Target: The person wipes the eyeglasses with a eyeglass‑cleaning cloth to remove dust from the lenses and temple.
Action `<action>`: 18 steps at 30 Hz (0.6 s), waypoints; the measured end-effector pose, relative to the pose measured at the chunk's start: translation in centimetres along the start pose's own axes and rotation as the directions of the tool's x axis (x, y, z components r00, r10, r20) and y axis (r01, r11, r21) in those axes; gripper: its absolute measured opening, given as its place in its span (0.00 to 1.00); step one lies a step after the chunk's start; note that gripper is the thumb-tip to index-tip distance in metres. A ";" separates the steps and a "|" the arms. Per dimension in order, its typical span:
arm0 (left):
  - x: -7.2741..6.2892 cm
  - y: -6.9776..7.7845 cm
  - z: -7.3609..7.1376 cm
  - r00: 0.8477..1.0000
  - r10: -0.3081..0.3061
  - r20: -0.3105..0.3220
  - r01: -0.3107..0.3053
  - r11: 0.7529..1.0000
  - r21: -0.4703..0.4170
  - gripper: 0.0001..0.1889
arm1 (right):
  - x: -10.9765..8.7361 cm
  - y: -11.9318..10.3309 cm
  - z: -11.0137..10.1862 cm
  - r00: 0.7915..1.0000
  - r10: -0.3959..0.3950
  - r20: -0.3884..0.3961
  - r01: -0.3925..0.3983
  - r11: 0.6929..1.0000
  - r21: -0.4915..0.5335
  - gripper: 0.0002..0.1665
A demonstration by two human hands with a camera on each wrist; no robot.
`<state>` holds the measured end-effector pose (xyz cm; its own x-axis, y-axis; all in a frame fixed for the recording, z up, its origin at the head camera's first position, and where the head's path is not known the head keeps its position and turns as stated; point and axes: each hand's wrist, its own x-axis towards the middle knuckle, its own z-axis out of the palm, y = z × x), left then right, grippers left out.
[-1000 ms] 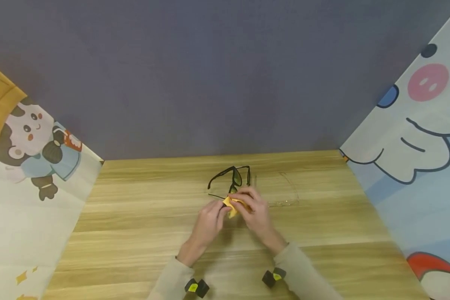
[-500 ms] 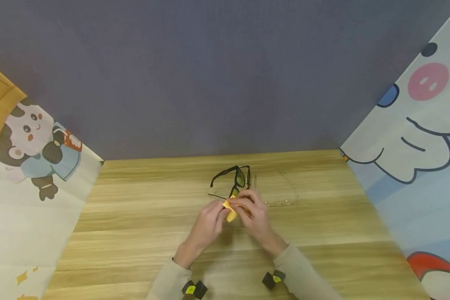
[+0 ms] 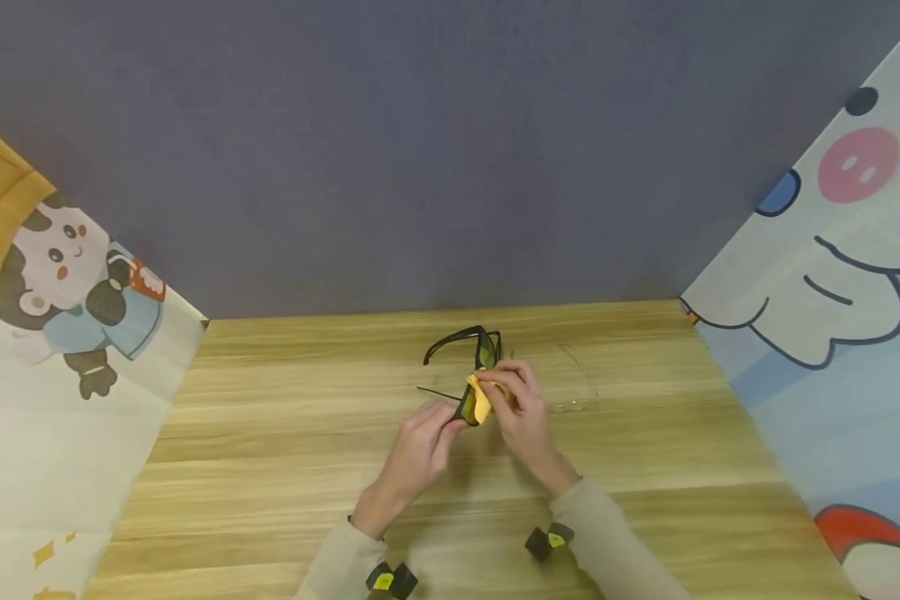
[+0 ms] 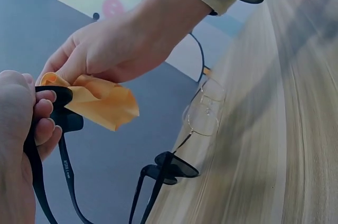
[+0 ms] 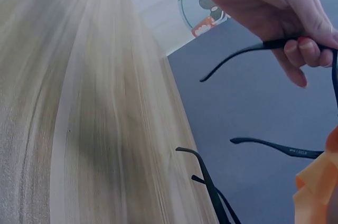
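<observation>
My left hand (image 3: 416, 446) grips a pair of black sunglasses (image 3: 486, 350) by one end of the frame, near the hinge. They are raised off the table, temples unfolded and pointing left. My right hand (image 3: 525, 417) pinches a yellow cloth (image 3: 482, 405) against the front, near the middle; a greenish lens shows beside it. In the left wrist view the cloth (image 4: 108, 102) hangs in folds from the right hand (image 4: 116, 44). A second pair of black sunglasses (image 4: 177, 166) rests on the table behind, mostly hidden in the head view.
Thin wire-framed glasses (image 3: 575, 406) lie on the wood-grain table (image 3: 270, 467), right of the hands. A grey panel (image 3: 435, 167) stands behind the table. Cartoon-printed sheets (image 3: 817, 292) flank it on both sides.
My right hand has moved slightly up and right with the cloth, uncovering more of the lens nearest the left hand. The held sunglasses have shifted slightly right and turned; the left hand keeps its grip.
</observation>
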<state>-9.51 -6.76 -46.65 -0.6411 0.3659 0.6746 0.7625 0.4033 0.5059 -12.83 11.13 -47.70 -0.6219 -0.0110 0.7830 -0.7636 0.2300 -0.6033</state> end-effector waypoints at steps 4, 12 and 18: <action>0.1 0.1 0.1 1.000 0.003 -0.013 -0.004 1.000 -0.010 0.18 | 0.1 -0.3 -0.2 0.999 -0.036 0.010 0.036 0.999 -0.036 0.10; 0.0 -0.1 0.1 1.000 -0.026 -0.008 0.026 1.000 -0.001 0.18 | -0.5 -1.7 0.3 0.979 -0.177 0.104 0.188 0.977 -0.105 0.14; -0.3 -0.4 0.1 1.000 -0.026 -0.001 0.026 1.000 0.010 0.17 | -0.8 -1.8 0.6 0.975 -0.197 0.099 0.205 0.976 -0.075 0.14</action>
<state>-9.61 -6.91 -47.10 -0.6605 0.3542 0.6621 0.7447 0.4213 0.5175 -11.04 10.11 -47.34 -0.4730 -0.1523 0.8678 -0.8596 0.2957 -0.4167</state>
